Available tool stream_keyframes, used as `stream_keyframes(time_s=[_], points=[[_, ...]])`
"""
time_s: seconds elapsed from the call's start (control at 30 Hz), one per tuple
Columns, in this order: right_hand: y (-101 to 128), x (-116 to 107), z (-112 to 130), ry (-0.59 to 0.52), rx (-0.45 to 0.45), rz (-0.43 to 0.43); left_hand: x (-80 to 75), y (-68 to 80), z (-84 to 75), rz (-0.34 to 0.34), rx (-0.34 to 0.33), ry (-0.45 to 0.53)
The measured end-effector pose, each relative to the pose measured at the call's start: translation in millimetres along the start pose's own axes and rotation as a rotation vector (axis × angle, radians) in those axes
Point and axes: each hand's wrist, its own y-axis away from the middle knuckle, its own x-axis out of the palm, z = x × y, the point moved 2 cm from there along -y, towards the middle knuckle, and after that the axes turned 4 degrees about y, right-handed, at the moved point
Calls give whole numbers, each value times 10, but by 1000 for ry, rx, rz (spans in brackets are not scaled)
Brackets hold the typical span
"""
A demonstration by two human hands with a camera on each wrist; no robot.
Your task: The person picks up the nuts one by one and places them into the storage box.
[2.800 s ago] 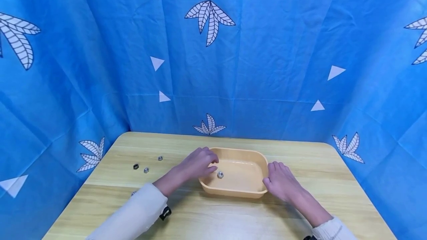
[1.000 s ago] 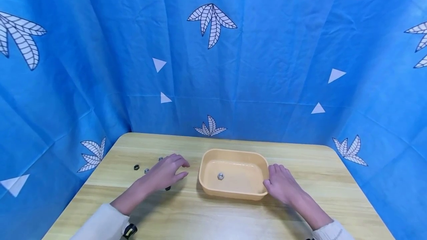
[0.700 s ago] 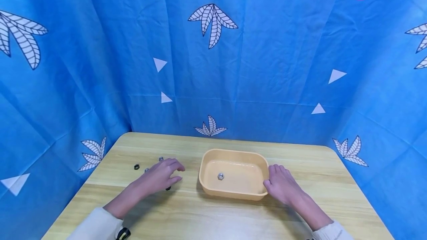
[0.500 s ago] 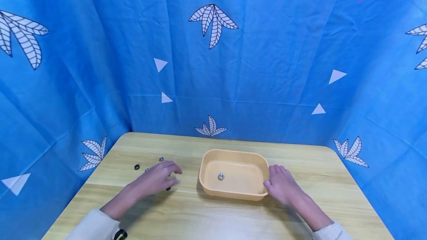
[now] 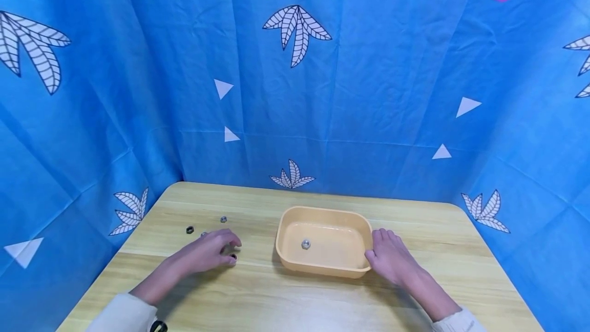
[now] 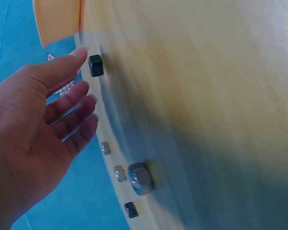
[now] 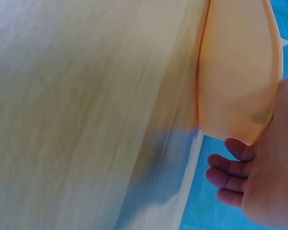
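My left hand hovers low over the table's left side, thumb and fingers apart and loosely bent. Just by its thumb tip lies a black hex nut, partly covered by the thumb in the head view; whether they touch I cannot tell. My right hand grips the right rim of a light orange plastic tray, its fingers curled at the outer wall. One silver nut sits on the tray's floor, toward the left.
Around the left hand lie a silver nut, another silver nut half behind the hand, and a black nut. A bigger-looking metal nut shows in the left wrist view. Blue patterned cloth encloses the wooden table.
My left hand has left the tray's left end, moved left across the table and come down by the black nut. The right hand keeps its place on the rim.
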Motion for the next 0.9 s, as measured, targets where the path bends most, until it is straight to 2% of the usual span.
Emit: stream_keyframes(time_s=[0.2, 0.6, 0.9], points=[[-11, 3, 2, 6, -1, -3, 34, 30, 99, 8, 13, 35], [1, -8, 9, -3, -2, -6, 75, 43, 185, 22, -36, 213], [5, -9, 13, -6, -1, -8, 149, 43, 240, 7, -51, 271]])
